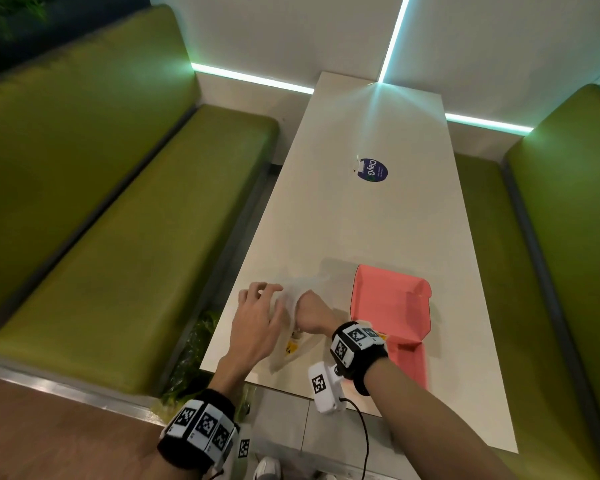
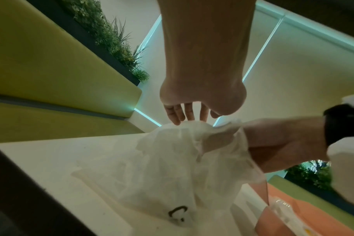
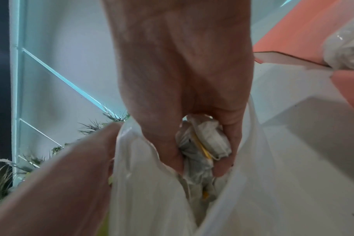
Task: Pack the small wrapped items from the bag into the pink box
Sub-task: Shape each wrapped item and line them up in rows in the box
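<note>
Two green benches (image 1: 94, 216) flank white counter (image 1: 371, 230), lit strips on wall behind. Right hand (image 3: 184, 99) inside bag (image 2: 172, 167) clutching wrapped item (image 3: 204, 143); left hand (image 1: 257, 313) fingers relaxed, touching bag rim. Pink box (image 1: 388, 299) just right of right hand.

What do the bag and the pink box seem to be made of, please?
The bag looks like thin, translucent white plastic film: it crumples softly and light passes through. The pink box seems matte paperboard: flat folded flaps, and a pale cut edge shows in the right wrist view.

Thin translucent plastic bag (image 2: 172, 167), matt pink cardboard box (image 1: 388, 306), smooth white table (image 1: 361, 220).
</note>
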